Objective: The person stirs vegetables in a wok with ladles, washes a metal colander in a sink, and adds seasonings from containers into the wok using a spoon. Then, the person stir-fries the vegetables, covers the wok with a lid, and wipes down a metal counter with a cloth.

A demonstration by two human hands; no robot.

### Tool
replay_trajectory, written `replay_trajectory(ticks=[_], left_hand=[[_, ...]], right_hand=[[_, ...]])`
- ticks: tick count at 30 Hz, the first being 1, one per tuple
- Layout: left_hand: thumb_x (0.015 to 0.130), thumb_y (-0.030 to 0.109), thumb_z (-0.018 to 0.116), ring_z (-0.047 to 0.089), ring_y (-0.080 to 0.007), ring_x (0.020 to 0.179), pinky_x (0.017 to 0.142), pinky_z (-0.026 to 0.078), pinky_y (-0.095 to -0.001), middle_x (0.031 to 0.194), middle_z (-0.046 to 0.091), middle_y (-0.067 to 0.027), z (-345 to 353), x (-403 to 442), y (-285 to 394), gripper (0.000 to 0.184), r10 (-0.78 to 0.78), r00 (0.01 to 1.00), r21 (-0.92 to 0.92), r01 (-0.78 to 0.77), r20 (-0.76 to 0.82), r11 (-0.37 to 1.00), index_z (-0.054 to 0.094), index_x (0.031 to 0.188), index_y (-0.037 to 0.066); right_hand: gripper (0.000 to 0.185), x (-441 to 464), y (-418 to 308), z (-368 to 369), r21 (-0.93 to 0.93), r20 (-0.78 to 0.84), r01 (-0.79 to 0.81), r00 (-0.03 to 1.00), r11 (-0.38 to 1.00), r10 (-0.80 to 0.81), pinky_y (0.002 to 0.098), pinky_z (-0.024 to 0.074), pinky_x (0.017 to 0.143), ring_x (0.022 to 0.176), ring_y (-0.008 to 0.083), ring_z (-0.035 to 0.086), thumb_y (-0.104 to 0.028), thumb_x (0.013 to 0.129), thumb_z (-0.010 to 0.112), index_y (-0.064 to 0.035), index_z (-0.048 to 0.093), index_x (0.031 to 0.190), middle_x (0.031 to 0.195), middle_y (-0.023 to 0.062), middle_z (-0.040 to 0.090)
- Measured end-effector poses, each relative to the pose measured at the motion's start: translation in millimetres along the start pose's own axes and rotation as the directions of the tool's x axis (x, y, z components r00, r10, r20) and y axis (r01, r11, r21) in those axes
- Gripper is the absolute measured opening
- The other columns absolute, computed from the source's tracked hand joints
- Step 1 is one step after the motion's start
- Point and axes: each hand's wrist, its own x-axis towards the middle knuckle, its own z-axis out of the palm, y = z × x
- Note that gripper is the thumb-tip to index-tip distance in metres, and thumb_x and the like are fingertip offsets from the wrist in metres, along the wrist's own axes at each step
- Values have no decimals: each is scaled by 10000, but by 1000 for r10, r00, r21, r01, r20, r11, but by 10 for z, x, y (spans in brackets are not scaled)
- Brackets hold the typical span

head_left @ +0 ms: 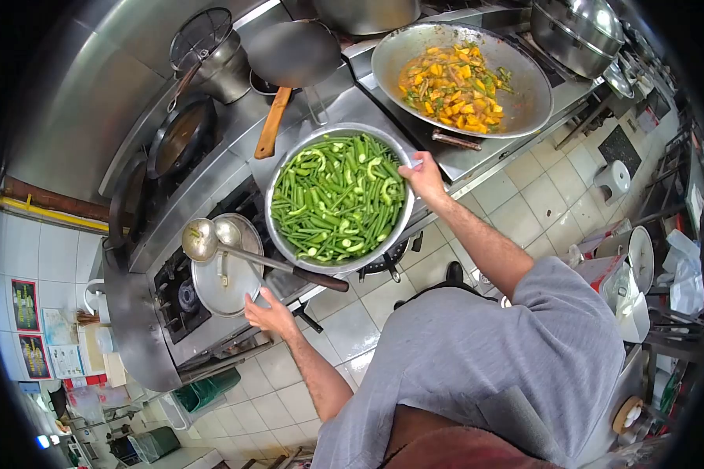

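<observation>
A large metal bowl (409, 222) full of cut green beans (338, 199) is at the middle, over the stove counter. My right hand (424, 177) grips its right rim, with the fingers closed on the edge. My left hand (269, 311) is below and left of the bowl, beside a round metal lid (208, 283); its fingers are apart and it holds nothing I can see. Two ladles lie across the lid, one (200, 239) with a dark handle that reaches under the bowl's lower left side.
A wide wok (526, 109) of orange and green vegetables stands at the upper right. A dark pan (293, 53) with a wooden handle lies above the bowl. Gas burners (186, 297) are at the left. A steel pot (577, 35) stands at the top right.
</observation>
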Motion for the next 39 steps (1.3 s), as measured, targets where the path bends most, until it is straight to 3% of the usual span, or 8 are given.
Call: replay_trajectory(ticks=[3, 7, 11, 13, 23, 27, 30, 39], left_hand=[[822, 239, 585, 467, -242, 979, 838, 400, -328, 1107, 445, -159, -169, -114, 602, 464, 149, 968, -509, -25, 203, 860, 442, 1176, -25], [788, 174, 591, 471, -333, 961, 887, 362, -393, 1045, 476, -220, 189, -93, 1004, 431, 339, 918, -360, -251, 206, 898, 463, 1128, -58], [762, 114, 568, 487, -376, 983, 880, 367, -415, 997, 526, -269, 397, 229, 1128, 365, 305, 922, -213, -256, 240, 943, 488, 1054, -90], [748, 123, 582, 541, -387, 922, 807, 416, -421, 956, 567, -264, 566, 420, 1065, 350, 112, 942, -144, -69, 315, 987, 511, 1018, -88], [683, 150, 660, 557, -212, 624, 628, 434, -328, 697, 598, -122, 638, 676, 843, 232, 259, 771, -313, -82, 581, 946, 559, 781, -34], [718, 123, 621, 468, -128, 617, 583, 395, -279, 687, 548, -44, 71, 465, 775, 171, 497, 804, -468, -319, 327, 824, 537, 769, -17], [729, 106, 599, 483, -116, 656, 616, 395, -268, 736, 557, -38, 141, 610, 465, 148, 235, 701, -665, 436, 673, 606, 529, 798, -5], [732, 32, 564, 505, -92, 640, 607, 409, -218, 754, 560, -34, -1244, 509, 1923, 123, 392, 728, -736, 224, 562, 639, 484, 826, 38]], right_hand=[[406, 95, -32, -5, 10, 103, -1, 995, 1000, 0, 339, 440, 676, 739, 219, 540, -179, 653, 678, -36, 464, 967, 784, 108, 536], [326, 242, -51, 74, 138, 235, -14, 972, 990, -20, 334, 426, 749, 836, 222, 533, -89, 656, 607, -9, 467, 939, 861, 125, 554], [405, 234, -57, 70, 239, 318, -101, 948, 966, 20, 309, 356, 329, 416, 178, 487, -16, 645, 533, 20, 455, 1041, 693, 125, 547], [389, 126, -91, -44, 231, 383, -149, 923, 962, 51, 313, 360, 337, 430, 177, 492, -8, 645, 526, 14, 474, 1029, 686, 125, 550], [416, -617, -315, -673, 236, 332, -294, 920, 926, 208, 280, 445, 646, 755, 164, 532, 47, 621, 488, 64, 485, 1038, 862, 127, 567], [313, -987, -428, -879, 428, 288, -205, 954, 880, 82, 285, 440, 605, 663, 160, 511, 30, 643, 508, 67, 496, 954, 780, 100, 555], [342, -1244, -766, -1193, 430, 262, -54, 963, 901, -67, 266, 447, 611, 686, 133, 527, 25, 647, 512, 69, 487, 986, 794, 76, 564], [296, -849, -1232, -1874, 586, 188, 89, 952, 805, -242, 263, 458, 622, 696, 132, 531, 1, 656, 524, 65, 480, 941, 792, 83, 552]])
